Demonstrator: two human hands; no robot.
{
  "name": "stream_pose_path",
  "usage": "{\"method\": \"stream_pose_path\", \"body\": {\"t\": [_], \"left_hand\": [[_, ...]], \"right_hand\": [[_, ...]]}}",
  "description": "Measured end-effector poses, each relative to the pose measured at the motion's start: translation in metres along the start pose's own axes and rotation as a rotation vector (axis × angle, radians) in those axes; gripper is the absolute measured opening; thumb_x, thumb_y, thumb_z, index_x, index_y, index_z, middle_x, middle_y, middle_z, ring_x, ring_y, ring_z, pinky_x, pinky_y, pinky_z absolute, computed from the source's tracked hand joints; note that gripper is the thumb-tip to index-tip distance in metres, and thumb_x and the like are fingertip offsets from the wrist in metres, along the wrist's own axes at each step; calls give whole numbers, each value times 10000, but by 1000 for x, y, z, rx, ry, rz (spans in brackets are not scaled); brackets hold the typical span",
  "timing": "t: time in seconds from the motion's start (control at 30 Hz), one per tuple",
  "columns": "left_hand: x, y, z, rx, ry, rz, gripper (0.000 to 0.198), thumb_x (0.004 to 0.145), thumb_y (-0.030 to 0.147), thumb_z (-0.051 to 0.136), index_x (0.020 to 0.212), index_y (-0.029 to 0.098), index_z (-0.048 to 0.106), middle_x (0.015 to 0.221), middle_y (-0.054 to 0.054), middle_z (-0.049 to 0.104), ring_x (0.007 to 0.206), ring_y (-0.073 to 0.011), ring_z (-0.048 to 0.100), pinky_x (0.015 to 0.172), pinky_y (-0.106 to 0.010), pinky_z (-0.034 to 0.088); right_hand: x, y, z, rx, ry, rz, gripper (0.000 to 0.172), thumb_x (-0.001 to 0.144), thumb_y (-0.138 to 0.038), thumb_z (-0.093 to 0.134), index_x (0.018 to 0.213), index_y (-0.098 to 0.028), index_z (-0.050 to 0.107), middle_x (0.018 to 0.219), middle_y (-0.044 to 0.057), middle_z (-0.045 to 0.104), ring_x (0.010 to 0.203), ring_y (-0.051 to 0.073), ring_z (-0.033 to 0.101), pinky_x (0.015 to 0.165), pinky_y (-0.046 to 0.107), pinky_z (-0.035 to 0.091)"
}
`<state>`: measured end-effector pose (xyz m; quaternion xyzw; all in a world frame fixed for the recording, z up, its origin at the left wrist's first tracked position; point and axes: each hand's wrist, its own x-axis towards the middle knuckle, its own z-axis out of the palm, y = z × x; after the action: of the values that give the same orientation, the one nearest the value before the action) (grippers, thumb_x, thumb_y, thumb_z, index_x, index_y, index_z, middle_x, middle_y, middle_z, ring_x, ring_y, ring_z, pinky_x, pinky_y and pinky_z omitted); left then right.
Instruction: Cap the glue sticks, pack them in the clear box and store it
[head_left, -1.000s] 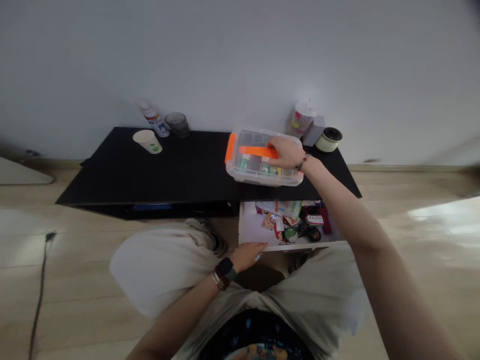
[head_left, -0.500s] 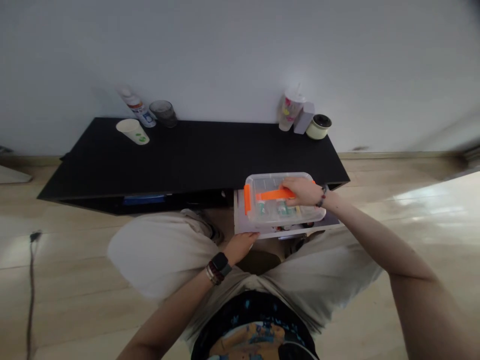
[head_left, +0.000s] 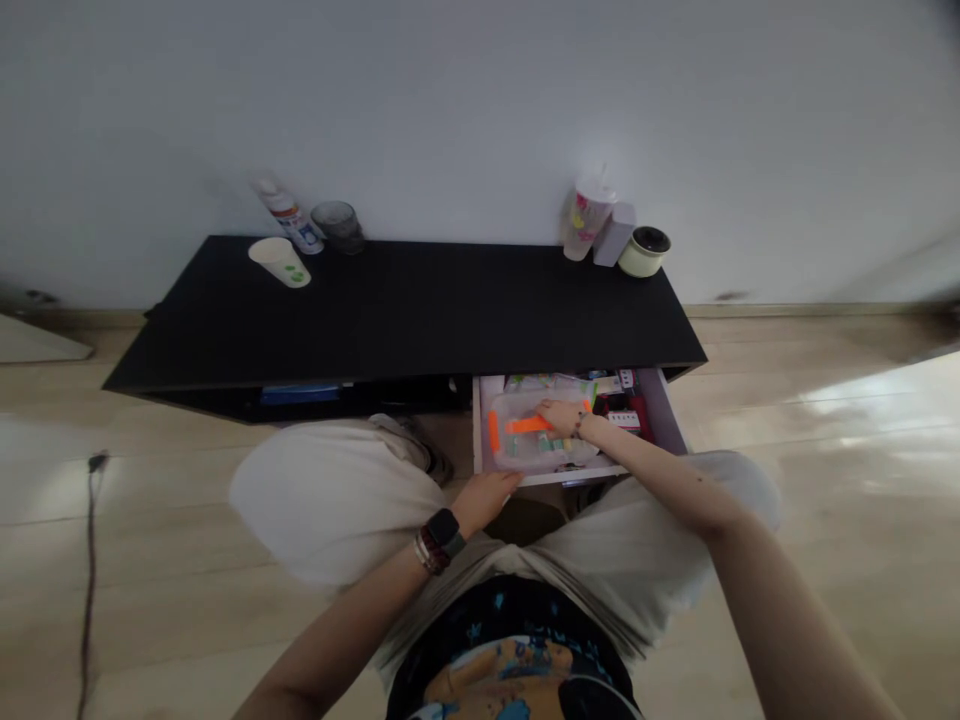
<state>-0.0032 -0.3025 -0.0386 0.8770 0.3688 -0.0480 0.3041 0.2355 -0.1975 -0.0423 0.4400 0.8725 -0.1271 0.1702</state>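
While the right hand [head_left: 562, 418] lies on top of a clear plastic box [head_left: 525, 450], the left hand [head_left: 486, 502] sits at the front edge of an open drawer [head_left: 651, 410], not touching the box as far as can be seen. Box is inside the drawer, toward its left side, among mixed packets [head_left: 547, 381], long axis running left-right, approx. parallel to the drawer front. From the right fingers [head_left: 547, 408] the box extends mostly leftward, so they sit nearer its right end. Right hand is nearer, w/ left hand just outside the drawer front.

Right fingers lie close together over the box – blurry, can't tell if pinching the orange strap [head_left: 527, 425] or just pressing. Left fingers are extended, loosely together, holding nothing.

Counts: 1 box, w/ 1 strap on top and 1 orange clip [head_left: 493, 431] at its left end; 1 open drawer. On the black cabinet top [head_left: 405, 310], 6 items in 2 groups of 3 – spray bottle [head_left: 289, 215], glass [head_left: 338, 224], paper cup [head_left: 280, 261] at left; plastic cup [head_left: 587, 222], small box [head_left: 615, 235], tape roll [head_left: 645, 250] at right.
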Motion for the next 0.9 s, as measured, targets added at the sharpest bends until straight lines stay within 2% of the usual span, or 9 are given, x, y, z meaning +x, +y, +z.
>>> {"method": "stream_pose_path", "body": {"t": [0.17, 0.33, 0.53, 0.77, 0.83, 0.9], "left_hand": [[0, 3, -6, 30, -23, -2, 459, 937, 78, 453, 1364, 191, 577, 1283, -121, 679, 1142, -253, 667, 952, -379, 542], [1, 1, -4, 22, -35, -2, 467, 932, 63, 447, 1364, 189, 573, 1288, -107, 680, 1160, -234, 657, 972, -358, 529], [6, -3, 1, 38, -18, 17, 416, 939, 160, 515, 1348, 191, 583, 1277, -116, 679, 1169, -240, 648, 971, -350, 528], [13, -14, -4, 78, -5, 63, 388, 930, 151, 536, 1308, 218, 592, 1252, -84, 691, 1170, -223, 638, 951, -329, 532], [16, -17, -8, 95, 12, 72, 395, 926, 166, 553, 1317, 213, 580, 1246, -88, 691, 1154, -225, 645, 936, -332, 540], [18, -20, -12, 122, 62, 92, 432, 910, 177, 586, 1341, 202, 559, 1280, -103, 671, 1183, -231, 628, 964, -345, 531]], "right_hand": [[11, -9, 24, 70, -61, 28, 408, 763, -225, 760, 1118, -75, 628, 1120, 171, 689, 904, 236, 671, 773, 285, 525], [16, -16, 35, 114, -66, 29, 456, 755, -212, 767, 1169, -85, 621, 1156, 164, 685, 950, 232, 659, 807, 294, 526], [14, -21, 31, 86, -15, 12, 416, 729, -205, 779, 1116, -110, 661, 1169, 172, 689, 1126, 287, 614, 989, 369, 446], [8, -21, 25, 64, 46, -5, 334, 778, -123, 709, 1109, -126, 667, 1140, 160, 700, 1072, 264, 623, 904, 331, 441], [5, -17, 20, 59, 73, 2, 326, 818, -163, 696, 1139, -127, 655, 1142, 166, 693, 1068, 264, 618, 902, 338, 437], [-1, -13, 11, 61, 105, 9, 358, 881, -292, 665, 1192, -118, 631, 1168, 178, 674, 1085, 273, 604, 919, 358, 430]]}}
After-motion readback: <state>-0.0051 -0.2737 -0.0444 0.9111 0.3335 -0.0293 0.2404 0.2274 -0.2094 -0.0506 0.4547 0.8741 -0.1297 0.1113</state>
